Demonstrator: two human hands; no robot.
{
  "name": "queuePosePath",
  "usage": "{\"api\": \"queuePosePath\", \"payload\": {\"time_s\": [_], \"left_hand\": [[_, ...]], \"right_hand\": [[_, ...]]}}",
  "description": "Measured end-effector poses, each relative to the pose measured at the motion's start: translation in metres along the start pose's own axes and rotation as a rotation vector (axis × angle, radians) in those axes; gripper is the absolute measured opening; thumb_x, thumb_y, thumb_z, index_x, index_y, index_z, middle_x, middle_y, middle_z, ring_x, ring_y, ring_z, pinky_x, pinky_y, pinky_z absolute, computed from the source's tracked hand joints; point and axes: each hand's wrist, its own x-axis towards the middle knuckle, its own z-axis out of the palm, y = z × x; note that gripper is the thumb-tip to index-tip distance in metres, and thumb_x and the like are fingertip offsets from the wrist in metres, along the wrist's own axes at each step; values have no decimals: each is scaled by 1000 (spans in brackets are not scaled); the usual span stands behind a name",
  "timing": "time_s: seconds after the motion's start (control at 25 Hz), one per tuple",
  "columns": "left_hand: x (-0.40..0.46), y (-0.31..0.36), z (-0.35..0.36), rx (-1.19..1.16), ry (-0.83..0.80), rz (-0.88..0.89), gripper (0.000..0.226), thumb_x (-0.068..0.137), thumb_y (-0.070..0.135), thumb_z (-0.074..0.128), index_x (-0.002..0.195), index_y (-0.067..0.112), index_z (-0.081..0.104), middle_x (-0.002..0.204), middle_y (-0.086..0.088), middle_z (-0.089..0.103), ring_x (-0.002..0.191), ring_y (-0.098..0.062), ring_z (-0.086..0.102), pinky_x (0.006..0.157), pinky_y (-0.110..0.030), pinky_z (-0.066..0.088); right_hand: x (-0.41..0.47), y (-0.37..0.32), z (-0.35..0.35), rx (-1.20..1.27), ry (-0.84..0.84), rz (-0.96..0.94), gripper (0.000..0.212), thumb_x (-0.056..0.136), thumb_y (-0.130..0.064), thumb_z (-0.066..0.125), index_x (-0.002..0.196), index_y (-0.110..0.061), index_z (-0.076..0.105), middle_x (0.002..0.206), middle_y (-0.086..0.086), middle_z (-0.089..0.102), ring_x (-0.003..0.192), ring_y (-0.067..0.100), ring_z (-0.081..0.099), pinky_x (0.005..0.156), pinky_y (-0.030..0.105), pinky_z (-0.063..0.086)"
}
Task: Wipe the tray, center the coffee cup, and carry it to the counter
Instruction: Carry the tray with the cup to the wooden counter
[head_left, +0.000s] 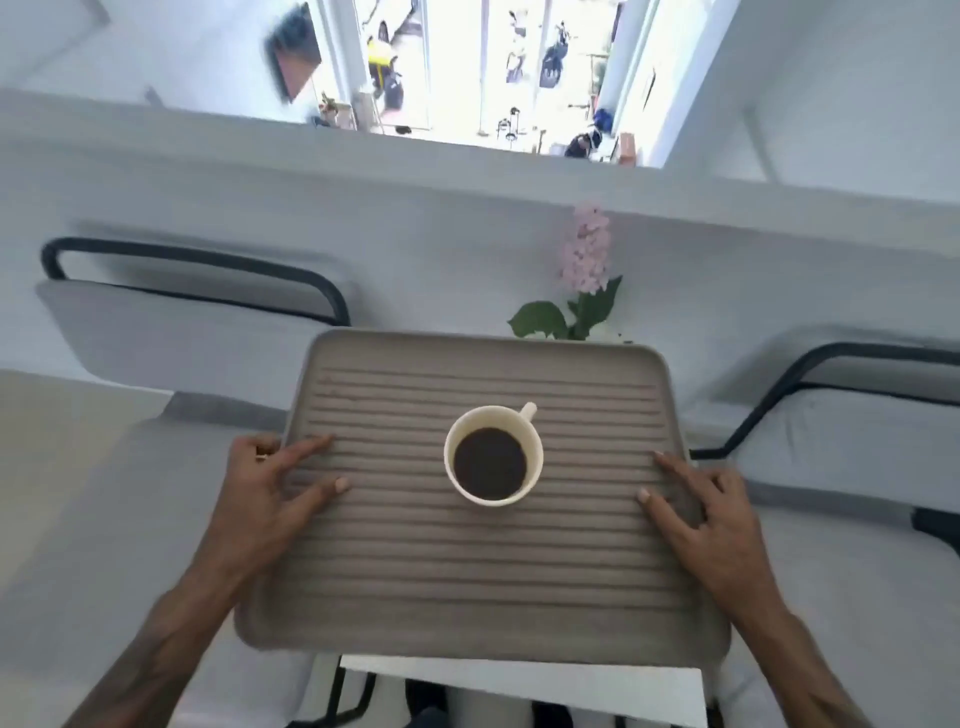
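A taupe ribbed tray (483, 582) is held level in front of me, above a small white table. A white cup (493, 454) full of dark coffee stands near the tray's middle, its handle pointing to the far right. My left hand (270, 491) grips the tray's left edge, thumb and a finger lying on the ribbed surface. My right hand (706, 506) grips the right edge the same way. No cloth is in view.
A white table edge (519, 675) shows under the tray's near side. A pink flower with green leaves (584, 280) stands just past the tray. Grey chairs with black frames sit at left (182, 312) and right (841, 405). A white ledge (363, 156) runs across beyond.
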Motion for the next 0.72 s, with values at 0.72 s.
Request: {"api": "queuePosePath", "payload": {"time_s": [0.72], "left_hand": [[-47, 222, -209, 57, 400, 88, 44, 64, 47, 84, 104, 28, 77, 87, -16, 67, 73, -19, 66, 57, -13, 44]], "right_hand": [[91, -208, -231, 5, 42, -401, 44, 81, -46, 71, 122, -30, 67, 101, 7, 54, 98, 26, 55, 81, 29, 35]]}}
